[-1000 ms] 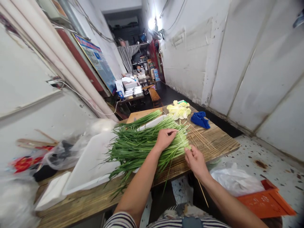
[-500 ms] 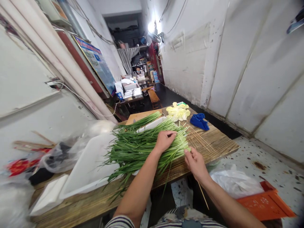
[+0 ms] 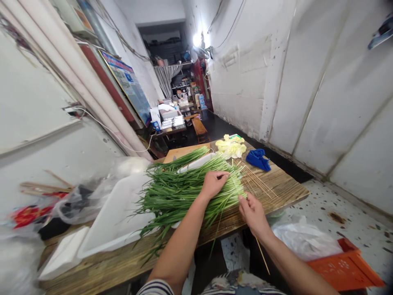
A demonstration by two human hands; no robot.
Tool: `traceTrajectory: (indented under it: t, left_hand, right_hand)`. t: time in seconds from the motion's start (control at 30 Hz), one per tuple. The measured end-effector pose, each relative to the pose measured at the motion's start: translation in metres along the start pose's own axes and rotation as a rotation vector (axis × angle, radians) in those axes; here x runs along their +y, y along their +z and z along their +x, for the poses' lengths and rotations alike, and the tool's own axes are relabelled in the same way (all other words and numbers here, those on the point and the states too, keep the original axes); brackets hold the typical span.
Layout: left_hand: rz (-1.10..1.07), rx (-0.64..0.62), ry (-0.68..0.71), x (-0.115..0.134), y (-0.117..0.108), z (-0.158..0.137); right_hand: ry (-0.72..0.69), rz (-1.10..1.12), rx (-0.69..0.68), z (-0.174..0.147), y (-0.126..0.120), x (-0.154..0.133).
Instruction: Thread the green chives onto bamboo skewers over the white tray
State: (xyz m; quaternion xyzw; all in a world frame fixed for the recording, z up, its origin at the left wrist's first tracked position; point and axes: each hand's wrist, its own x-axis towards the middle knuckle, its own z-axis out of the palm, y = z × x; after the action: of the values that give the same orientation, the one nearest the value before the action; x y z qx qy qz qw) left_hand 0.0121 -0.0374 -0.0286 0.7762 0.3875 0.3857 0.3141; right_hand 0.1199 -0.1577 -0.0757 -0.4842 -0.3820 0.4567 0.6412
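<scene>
A large heap of garlic chives [image 3: 175, 192] lies across the wooden table, its green leaves to the left and pale stem ends to the right. My left hand [image 3: 215, 183] rests over the pale stems, thumb and fingers pinched together on chives. Beside the stem ends, my right hand [image 3: 253, 211] is closed around a bamboo skewer [image 3: 262, 256], whose lower part sticks out below the palm toward me. The skewer's other end is hidden by the hand and the stems. More loose bamboo skewers [image 3: 256, 180] lie on the table just beyond the stem ends.
Pale yellow cabbage leaves [image 3: 230, 147] and a blue cloth [image 3: 258, 159] lie at the table's far side. A white tray [image 3: 113, 213] stands left of the chives. An orange crate [image 3: 346, 268] with a plastic bag [image 3: 303, 237] is below right. A person sits far back.
The view has shifted very slightly. Both hands keep nearly the same place and grip, and the chives and skewers lie as before.
</scene>
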Motion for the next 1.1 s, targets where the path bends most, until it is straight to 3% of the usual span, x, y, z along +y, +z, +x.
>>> traceTrajectory:
  t: [1.1]
  left_hand:
    - [0.062,-0.119,0.025,-0.0004,0.0006,0.0010]
  right_hand:
    - [0.017,0.019,0.004,0.0018,-0.0032,0.0057]
